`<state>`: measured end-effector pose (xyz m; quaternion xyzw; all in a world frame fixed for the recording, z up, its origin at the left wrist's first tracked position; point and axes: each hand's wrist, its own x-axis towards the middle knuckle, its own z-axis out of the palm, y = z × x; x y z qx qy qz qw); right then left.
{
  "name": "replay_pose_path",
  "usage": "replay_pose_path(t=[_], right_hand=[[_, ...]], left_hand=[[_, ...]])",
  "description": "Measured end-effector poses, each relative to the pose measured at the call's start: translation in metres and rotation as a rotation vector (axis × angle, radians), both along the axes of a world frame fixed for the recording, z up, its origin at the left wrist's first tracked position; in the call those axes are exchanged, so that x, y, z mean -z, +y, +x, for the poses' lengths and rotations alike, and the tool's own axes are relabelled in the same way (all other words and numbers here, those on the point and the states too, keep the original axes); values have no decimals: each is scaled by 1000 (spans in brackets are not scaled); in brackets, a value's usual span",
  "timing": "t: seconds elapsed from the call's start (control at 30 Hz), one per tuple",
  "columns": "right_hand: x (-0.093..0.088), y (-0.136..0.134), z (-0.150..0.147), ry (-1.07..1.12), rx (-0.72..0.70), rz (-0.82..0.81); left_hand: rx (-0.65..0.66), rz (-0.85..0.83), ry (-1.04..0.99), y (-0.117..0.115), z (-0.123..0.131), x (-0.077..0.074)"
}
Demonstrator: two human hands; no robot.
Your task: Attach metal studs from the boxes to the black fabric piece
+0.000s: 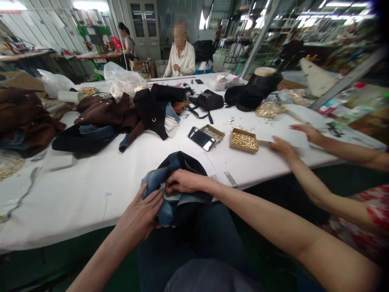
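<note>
A blue denim and black fabric piece hangs over the near edge of the white table. My left hand grips its lower left part, fingers closed on the denim. My right hand pinches the fabric at its middle, fingers curled onto the cloth. Both hands touch the same piece, close together.
A phone and two small cardboard trays of metal studs lie beyond. Brown and black garments pile at the left. A co-worker's two hands rest on the table at right. Another person sits at the far side.
</note>
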<state>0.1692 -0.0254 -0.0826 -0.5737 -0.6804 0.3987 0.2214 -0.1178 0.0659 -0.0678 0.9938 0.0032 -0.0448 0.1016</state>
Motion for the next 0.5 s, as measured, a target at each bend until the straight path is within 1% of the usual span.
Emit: replay_pose_path(t=[0.17, 0.3, 0.4, 0.5], right_hand=[[7, -2, 1, 38, 25, 0], [9, -6, 0, 64, 61, 11], [8, -7, -5, -40, 46, 29], [8, -7, -10, -190, 48, 43]], left_hand=[[12, 35, -14, 2, 6, -8], [21, 21, -1, 5, 11, -12], [5, 21, -16, 6, 7, -6], [-55, 46, -43, 3, -2, 6]])
